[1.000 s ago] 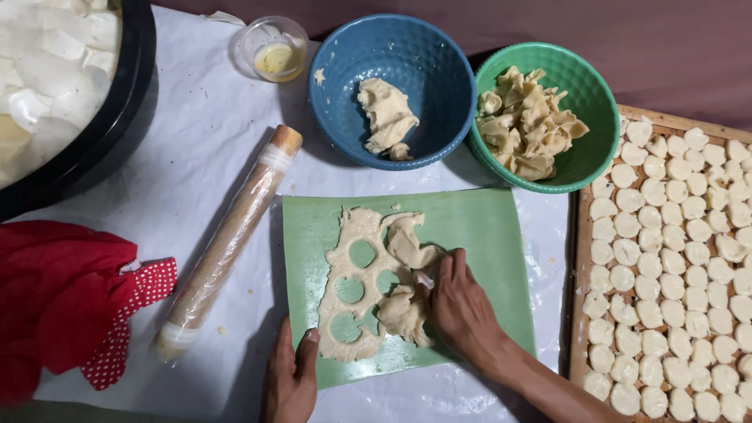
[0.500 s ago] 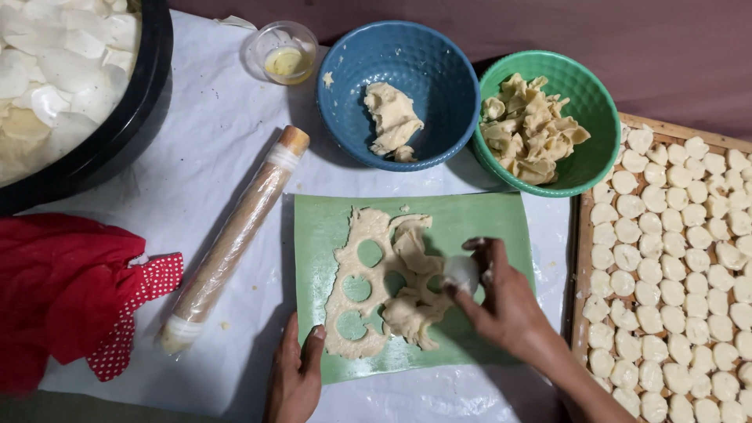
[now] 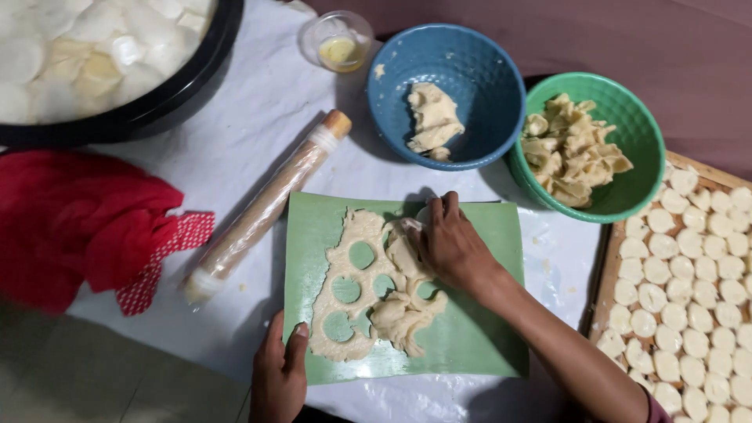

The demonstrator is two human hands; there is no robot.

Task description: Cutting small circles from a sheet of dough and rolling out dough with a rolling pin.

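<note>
A green mat (image 3: pixel 478 329) lies on the white sheet with a rolled-out dough sheet (image 3: pixel 348 282) on it, full of round cut-out holes. My right hand (image 3: pixel 450 247) rests on the upper right part of the dough, fingers curled over a strip of dough scraps (image 3: pixel 403 254). Whether something is under the palm I cannot tell. My left hand (image 3: pixel 278 372) presses the mat's lower left corner flat, thumb on the mat's edge.
A wrapped rolling pin (image 3: pixel 266 207) lies left of the mat. A blue bowl (image 3: pixel 470 63) and a green bowl (image 3: pixel 627 125) hold dough. A wooden tray (image 3: pixel 607 235) of dough rounds is right. A black basin (image 3: pixel 157 110), red cloth (image 3: pixel 86 223) and small glass cup (image 3: pixel 338 39) sit left and back.
My right hand moved up the mat from the lower right of the dough to its upper edge, gathering scraps. The left hand stayed on the mat's corner.
</note>
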